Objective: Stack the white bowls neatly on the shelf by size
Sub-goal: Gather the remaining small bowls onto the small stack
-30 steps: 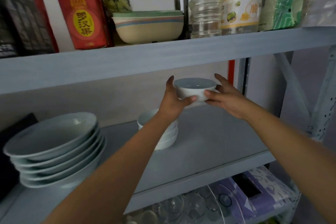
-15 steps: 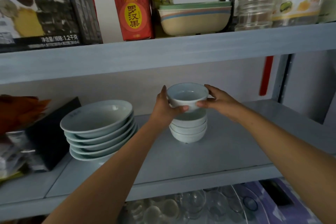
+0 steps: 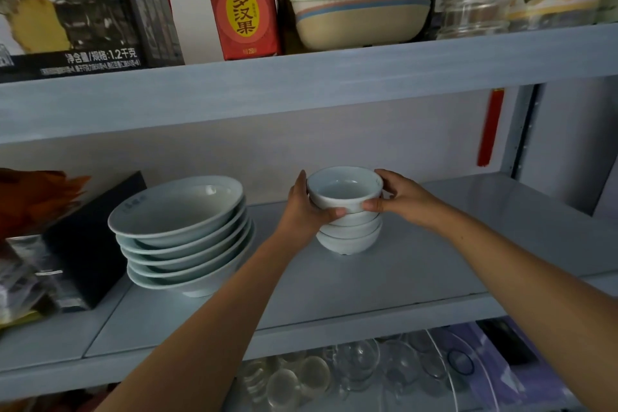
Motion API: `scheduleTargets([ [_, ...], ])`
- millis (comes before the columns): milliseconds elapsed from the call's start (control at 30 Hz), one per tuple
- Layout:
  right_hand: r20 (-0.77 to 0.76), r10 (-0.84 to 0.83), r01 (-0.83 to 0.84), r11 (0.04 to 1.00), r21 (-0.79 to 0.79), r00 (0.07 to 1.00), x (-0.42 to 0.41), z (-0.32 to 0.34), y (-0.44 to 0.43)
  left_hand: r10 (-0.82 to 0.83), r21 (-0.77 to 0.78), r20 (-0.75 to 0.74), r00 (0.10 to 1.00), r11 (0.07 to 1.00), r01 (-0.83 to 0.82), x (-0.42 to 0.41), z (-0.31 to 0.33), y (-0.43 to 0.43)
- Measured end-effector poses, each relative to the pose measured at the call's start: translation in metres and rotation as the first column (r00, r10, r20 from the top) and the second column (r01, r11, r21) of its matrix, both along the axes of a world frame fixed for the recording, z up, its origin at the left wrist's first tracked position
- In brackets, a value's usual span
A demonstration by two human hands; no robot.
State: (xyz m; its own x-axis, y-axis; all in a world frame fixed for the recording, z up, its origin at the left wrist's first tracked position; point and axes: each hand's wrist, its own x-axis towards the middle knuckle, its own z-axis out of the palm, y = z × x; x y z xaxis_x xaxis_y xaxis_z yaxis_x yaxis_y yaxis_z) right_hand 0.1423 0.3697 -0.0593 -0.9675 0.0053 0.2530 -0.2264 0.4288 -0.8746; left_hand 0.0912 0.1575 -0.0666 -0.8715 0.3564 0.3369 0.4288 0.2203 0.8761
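Note:
A small white bowl [image 3: 344, 189] sits on top of a stack of small white bowls [image 3: 349, 234] on the middle grey shelf [image 3: 418, 264]. My left hand [image 3: 306, 211] grips its left side, thumb across the front. On the bowl's right side my right hand [image 3: 401, 197] holds the rim and wall. Whether the bowl rests fully in the stack I cannot tell. To the left stands a stack of several large white bowls [image 3: 182, 231].
A black box [image 3: 87, 241] and an orange bag [image 3: 30, 197] crowd the shelf's left end. The upper shelf [image 3: 301, 84] hangs low overhead with boxes, a coloured bowl stack [image 3: 361, 18] and jars. Glasses [image 3: 317, 375] fill the shelf below. Bare shelf lies right of the small stack.
Both hands carried the small bowl left from mid-air and lowered it onto the small stack. My view shifted left, bringing the large stack nearer the middle.

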Motion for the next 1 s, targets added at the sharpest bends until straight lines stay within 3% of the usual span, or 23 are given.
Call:
scheduleTargets([
  [500,0.013,0.018,-0.017,0.999,-0.035,1.0,-0.004,-0.008,-0.003,-0.043,-0.048,0.099,0.994,0.998,0.048,-0.008,-0.006,-0.004],
  [667,0.064,-0.104,0.102,0.994,0.036,0.993,0.006,-0.002,-0.012,0.015,-0.1,0.094,0.995,0.995,-0.005,-0.002,0.003,-0.007],
  [767,-0.092,-0.271,0.28,0.954,0.103,0.958,0.017,0.013,-0.033,0.043,-0.123,0.04,0.998,0.992,-0.038,0.009,0.013,-0.018],
  [833,-0.247,-0.3,0.32,0.947,0.043,0.921,0.026,0.031,-0.06,0.031,-0.154,-0.032,0.999,0.987,-0.035,0.018,0.024,-0.03],
  [933,-0.375,-0.217,0.17,0.973,-0.156,0.901,0.038,0.052,-0.116,0.029,-0.159,-0.119,0.993,0.986,-0.048,0.033,0.048,-0.06],
  [1000,-0.362,-0.148,0.071,0.973,-0.218,0.92,0.041,0.056,-0.154,0.047,-0.176,-0.19,0.981,0.981,-0.082,0.041,0.059,-0.084],
])
